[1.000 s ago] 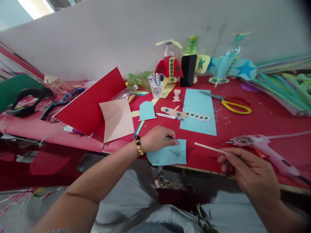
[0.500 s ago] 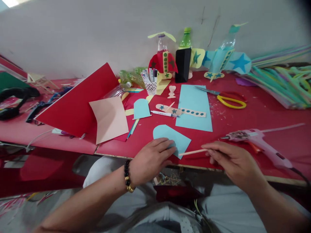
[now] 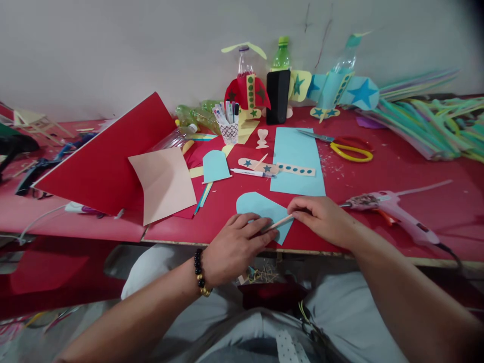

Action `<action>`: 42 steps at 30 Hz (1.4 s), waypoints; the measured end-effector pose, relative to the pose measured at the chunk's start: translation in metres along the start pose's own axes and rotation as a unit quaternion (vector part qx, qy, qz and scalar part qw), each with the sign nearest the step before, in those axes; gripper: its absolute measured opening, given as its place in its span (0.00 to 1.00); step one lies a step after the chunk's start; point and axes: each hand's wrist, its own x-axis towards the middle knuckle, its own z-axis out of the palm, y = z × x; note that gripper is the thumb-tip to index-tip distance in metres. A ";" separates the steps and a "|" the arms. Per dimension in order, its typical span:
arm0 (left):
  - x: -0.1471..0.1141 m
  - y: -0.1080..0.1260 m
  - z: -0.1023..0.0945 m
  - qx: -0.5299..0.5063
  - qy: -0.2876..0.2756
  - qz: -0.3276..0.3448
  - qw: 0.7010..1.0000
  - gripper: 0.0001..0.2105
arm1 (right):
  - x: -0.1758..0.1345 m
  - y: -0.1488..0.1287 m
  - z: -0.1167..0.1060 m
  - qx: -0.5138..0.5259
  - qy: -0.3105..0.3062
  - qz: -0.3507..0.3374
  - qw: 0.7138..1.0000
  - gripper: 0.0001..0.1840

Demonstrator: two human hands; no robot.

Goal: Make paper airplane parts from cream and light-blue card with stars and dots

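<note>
On the front edge of the red table, a light-blue paper piece (image 3: 252, 201) with one rounded end lies under my left hand (image 3: 240, 242). A thin pale wooden stick (image 3: 282, 222) lies slantwise across that paper. Its left end is between the thumb and index finger of my left hand, the tip hidden there. My right hand (image 3: 315, 217) pinches the stick's other end between thumb and fingers, over the paper's right side. Just beyond my right hand lies a pink glue gun (image 3: 397, 212), its nozzle partly behind that hand.
Behind are a blue sheet (image 3: 297, 151), scissors (image 3: 351, 149), a white marker (image 3: 247, 172), a smaller blue piece (image 3: 215, 166) and a pen cup (image 3: 229, 133). Decorated bottle planes (image 3: 336, 91) and a black phone (image 3: 278, 96) stand at the wall. A red board (image 3: 113, 156) leans left.
My right hand has moved left and slightly up with the stick, bringing it over the blue paper. The stick's left end has reached my left hand's fingers. The view has shifted slightly.
</note>
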 end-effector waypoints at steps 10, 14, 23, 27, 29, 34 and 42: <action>0.001 0.001 -0.002 0.012 -0.019 0.011 1.000 0.21 | 0.002 0.001 0.007 -0.084 0.035 -0.036 0.995 0.08; 0.001 0.001 -0.004 0.006 -0.019 0.012 1.000 0.21 | -0.003 0.001 0.012 -0.092 0.054 -0.068 0.992 0.10; 0.000 0.000 -0.004 0.000 -0.031 0.003 0.999 0.22 | -0.002 0.002 0.013 -0.092 0.011 -0.112 0.989 0.12; 0.000 0.000 -0.005 0.000 -0.025 0.005 1.000 0.20 | -0.003 0.002 0.009 -0.090 0.005 -0.116 0.989 0.12; 0.000 0.000 -0.006 -0.003 -0.019 0.008 1.000 0.19 | -0.004 0.002 0.007 -0.094 -0.004 -0.118 0.989 0.11; -0.004 -0.001 -0.002 -0.017 0.017 0.014 1.000 0.22 | -0.011 0.003 0.000 -0.112 -0.036 -0.125 0.985 0.07; -0.012 0.003 -0.005 -0.112 0.192 0.021 0.975 0.08 | -0.020 0.004 -0.012 -0.063 0.005 -0.106 0.992 0.05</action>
